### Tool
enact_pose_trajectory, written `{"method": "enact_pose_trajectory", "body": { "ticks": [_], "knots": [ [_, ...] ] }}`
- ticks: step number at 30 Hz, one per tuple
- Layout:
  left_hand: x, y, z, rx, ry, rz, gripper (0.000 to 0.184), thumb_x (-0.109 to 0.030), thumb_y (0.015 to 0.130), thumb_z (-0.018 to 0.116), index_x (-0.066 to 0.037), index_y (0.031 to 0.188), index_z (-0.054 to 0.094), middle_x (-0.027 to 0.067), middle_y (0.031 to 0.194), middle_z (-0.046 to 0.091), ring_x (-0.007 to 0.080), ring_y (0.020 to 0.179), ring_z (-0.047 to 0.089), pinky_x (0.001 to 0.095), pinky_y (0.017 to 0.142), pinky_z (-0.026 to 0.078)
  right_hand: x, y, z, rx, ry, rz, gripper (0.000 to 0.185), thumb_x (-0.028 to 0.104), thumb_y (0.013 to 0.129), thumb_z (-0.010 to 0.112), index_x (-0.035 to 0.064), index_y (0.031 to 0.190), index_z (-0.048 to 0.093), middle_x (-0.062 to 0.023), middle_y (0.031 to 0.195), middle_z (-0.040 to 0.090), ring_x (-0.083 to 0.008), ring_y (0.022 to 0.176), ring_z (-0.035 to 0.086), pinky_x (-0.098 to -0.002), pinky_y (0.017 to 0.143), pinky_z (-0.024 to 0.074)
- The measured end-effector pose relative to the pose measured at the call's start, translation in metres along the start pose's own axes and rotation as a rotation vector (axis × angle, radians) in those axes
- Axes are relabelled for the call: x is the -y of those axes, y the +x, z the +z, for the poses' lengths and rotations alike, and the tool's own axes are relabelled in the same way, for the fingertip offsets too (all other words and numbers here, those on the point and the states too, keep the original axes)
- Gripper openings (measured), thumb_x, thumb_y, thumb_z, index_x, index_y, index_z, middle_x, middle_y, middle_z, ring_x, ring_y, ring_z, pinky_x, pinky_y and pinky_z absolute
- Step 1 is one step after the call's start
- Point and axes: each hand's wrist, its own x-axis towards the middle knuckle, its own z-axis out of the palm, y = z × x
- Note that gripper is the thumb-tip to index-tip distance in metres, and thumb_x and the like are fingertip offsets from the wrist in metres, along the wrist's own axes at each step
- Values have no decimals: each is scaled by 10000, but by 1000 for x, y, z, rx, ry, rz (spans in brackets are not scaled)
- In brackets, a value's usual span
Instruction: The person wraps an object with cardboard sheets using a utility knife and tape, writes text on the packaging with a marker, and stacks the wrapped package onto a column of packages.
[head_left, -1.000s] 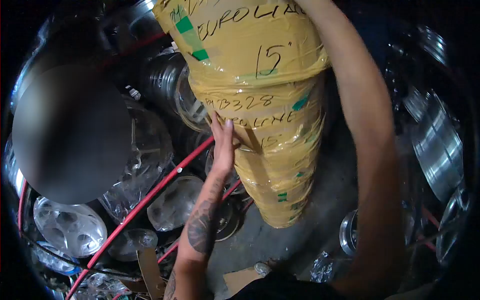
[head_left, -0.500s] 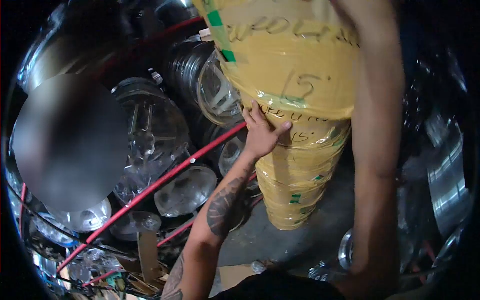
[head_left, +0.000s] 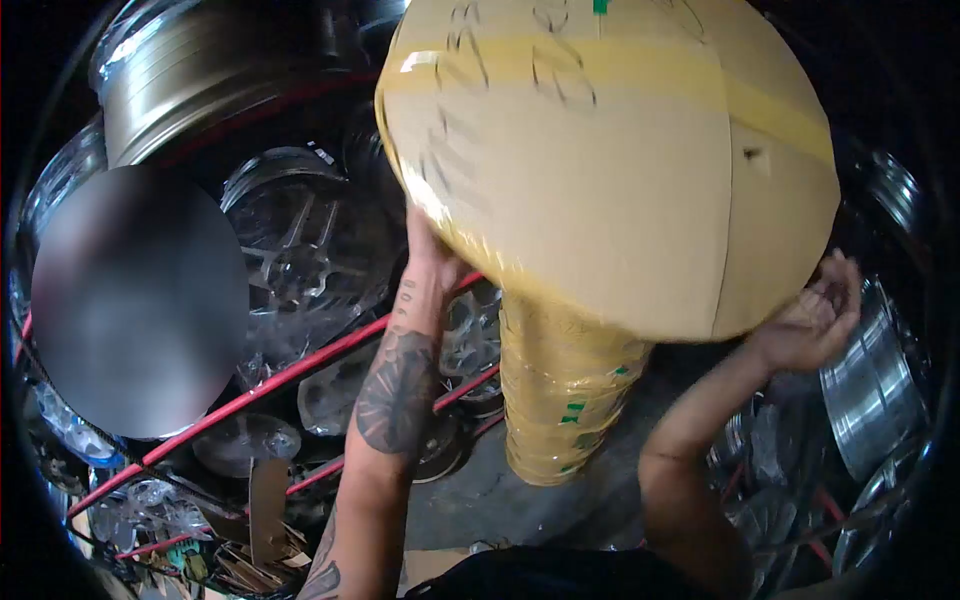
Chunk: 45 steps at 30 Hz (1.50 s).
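Observation:
A large round cardboard package (head_left: 600,180), edged with yellow tape and marked with black writing, is tilted so its flat face shows. My left hand (head_left: 430,250) presses against its lower left rim, with the fingers hidden by the package. Close to its lower right edge is my right hand (head_left: 815,315), slightly blurred, its fingers loosely curled and apart with nothing in them. Below the package stands a stack of yellow-wrapped round packages (head_left: 570,400) with green tape patches, its top hidden.
Red metal bars (head_left: 330,350) run diagonally at the left, with plastic-covered wheel rims (head_left: 300,265) behind them. More shiny rims (head_left: 870,390) stand at the right. Cardboard scraps (head_left: 265,520) lie at lower left. A blurred oval (head_left: 140,300) masks part of the left side.
The top package has tipped, now showing its flat cardboard face. My left hand has moved left and up to its rim; my right hand has come down to its lower right edge.

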Motion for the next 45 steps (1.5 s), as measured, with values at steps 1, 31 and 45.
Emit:
{"method": "enact_pose_trajectory", "body": {
  "ticks": [1, 31, 45],
  "knots": [
    [-11, -6, -14, -28, 15, 46, 824, -705, 1021, 352, -86, 1564, 389, 144, 1562, 465, 355, 1367, 508, 562, 1043, 485, -3, 9, -9, -12, 43, 197, 580, 410, 1088, 331, -38, 1378, 560, -216, 1311, 625, -332, 1136, 604, -486, 1098, 449],
    [428, -587, -794, -912, 208, -827, 663, -554, 1035, 425, -73, 1488, 480, 128, 1442, 562, 333, 1259, 577, 529, 1005, 514, 292, -913, -645, 293, -916, 2364, 550, 476, 1020, 605, 167, 1466, 513, -55, 1239, 666, -183, 1099, 640, -374, 946, 512],
    [645, -468, -924, -684, 157, -889, 589, -484, 1042, 459, -67, 1453, 522, 121, 1387, 607, 323, 1209, 609, 514, 988, 527, 180, -1019, -692, 761, -1346, 2230, 554, 435, 1049, 559, 112, 1496, 494, -90, 1350, 622, -196, 1087, 635, -390, 950, 498]
  ]
}}
